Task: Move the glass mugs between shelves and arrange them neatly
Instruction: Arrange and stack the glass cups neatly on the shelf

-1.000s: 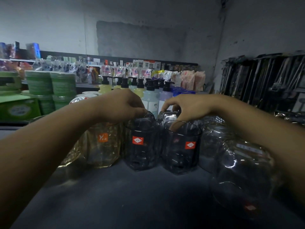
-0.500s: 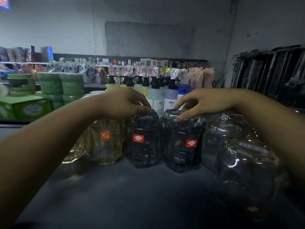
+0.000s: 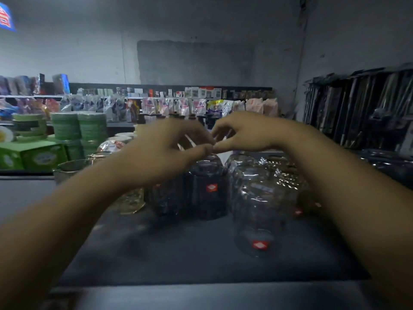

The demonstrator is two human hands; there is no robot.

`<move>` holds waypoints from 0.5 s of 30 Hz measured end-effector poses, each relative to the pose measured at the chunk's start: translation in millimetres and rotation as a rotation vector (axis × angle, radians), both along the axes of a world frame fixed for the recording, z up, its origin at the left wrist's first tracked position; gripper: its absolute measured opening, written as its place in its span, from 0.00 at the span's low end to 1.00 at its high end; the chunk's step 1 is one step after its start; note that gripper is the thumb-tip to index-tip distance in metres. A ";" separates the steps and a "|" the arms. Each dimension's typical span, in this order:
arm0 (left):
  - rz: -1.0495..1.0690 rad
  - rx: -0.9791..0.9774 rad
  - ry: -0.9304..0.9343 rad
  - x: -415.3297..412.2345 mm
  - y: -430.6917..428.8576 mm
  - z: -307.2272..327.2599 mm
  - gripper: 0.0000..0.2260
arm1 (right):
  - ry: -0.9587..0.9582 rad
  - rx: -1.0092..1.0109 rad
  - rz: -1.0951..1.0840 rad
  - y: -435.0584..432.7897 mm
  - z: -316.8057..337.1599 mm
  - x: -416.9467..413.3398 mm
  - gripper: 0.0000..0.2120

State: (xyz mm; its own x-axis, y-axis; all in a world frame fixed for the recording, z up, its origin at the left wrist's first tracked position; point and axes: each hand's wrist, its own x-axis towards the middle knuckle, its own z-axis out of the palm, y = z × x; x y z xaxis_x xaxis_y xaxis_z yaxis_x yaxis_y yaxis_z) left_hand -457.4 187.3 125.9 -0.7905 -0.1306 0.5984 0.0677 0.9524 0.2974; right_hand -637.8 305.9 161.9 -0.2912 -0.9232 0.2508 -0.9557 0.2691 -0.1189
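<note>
Glass mugs (image 3: 207,191) clustered on dark shelf (image 3: 178,253)

Mugs stand at the shelf's rear centre (dark, clear and amber, some red-labelled). Left hand (image 3: 161,153) and right hand (image 3: 248,133) hover above them, fingers loosely curled, holding nothing, thumbs nearly meeting. Stocked store shelves (image 3: 93,104) line the grey wall (image 3: 89,52) behind.

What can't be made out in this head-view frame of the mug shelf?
- Head view: left hand and right hand are motion-blurred; whether either holds anything is unclear.
- Pump bottles: mostly hidden behind both hands.
- Amber mug: partly covered by the left forearm.
- Red label on the dark mug: print too small and blurred to read.
</note>
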 end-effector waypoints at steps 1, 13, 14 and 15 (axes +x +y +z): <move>-0.021 0.068 -0.001 6.4 15.7 -9.2 0.08 | 0.002 -0.066 0.003 17.4 -1.5 7.8 0.20; 0.047 0.439 -0.085 10.8 90.9 -91.3 0.36 | -0.660 -0.553 -0.067 148.9 -138.2 47.8 0.27; 0.035 0.455 -0.074 12.4 92.1 -92.4 0.35 | -0.662 -0.514 -0.054 149.0 -139.8 46.2 0.27; 0.028 0.461 -0.063 14.0 93.6 -93.8 0.35 | -0.667 -0.486 -0.043 149.0 -141.1 44.9 0.28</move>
State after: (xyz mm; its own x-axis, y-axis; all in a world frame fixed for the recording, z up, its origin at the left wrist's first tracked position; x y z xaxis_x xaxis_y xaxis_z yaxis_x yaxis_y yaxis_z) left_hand -443.4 280.9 32.1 -0.8158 -0.3936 0.4238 0.0123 0.7207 0.6931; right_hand -592.9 454.9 20.9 -0.5527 -0.7409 0.3815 -0.6331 0.0756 -0.7704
